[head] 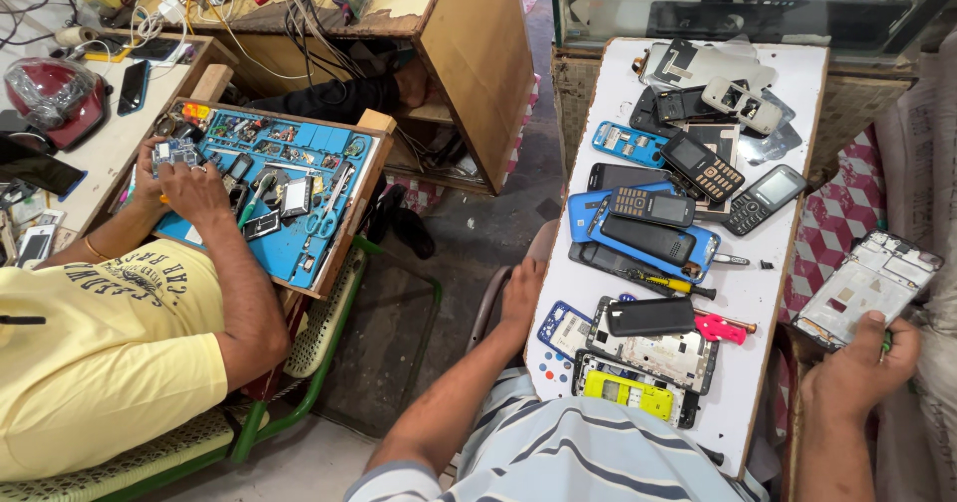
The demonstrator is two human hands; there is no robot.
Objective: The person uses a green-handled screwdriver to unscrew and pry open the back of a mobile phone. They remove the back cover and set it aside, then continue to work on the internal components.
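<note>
My striped shirt (558,452) fills the bottom of the view, right under the camera. My right hand (859,367) is just above it on the right, thumb and fingers clamped on the lower edge of one bare silver phone frame (869,285), which I hold out past the right edge of the white board (797,113); a sliver of something green (885,342) shows by my knuckles, too small to tell what it is. My left hand (522,293) rests on the board's left edge, fingers curled around it and mostly hidden, so I cannot tell how tightly they close.

Just right of my left fingers lie one blue-rimmed back cover (563,331), one black handset face down (650,316), one opened frame with a yellow part inside (630,390) and one pink pick (720,330). One yellow-handled screwdriver (670,284) lies just beyond them. Farther from my fingers I count three keypad phones (703,166) with their buttons up, two blue shells (628,143), and one loose heap of grey and silver housings (713,88) at the far end.

Well off to my left, another person in a yellow shirt (95,362) has both hands (179,178) on one small circuit board (175,152) over one blue work tray (299,188) full of tools.
</note>
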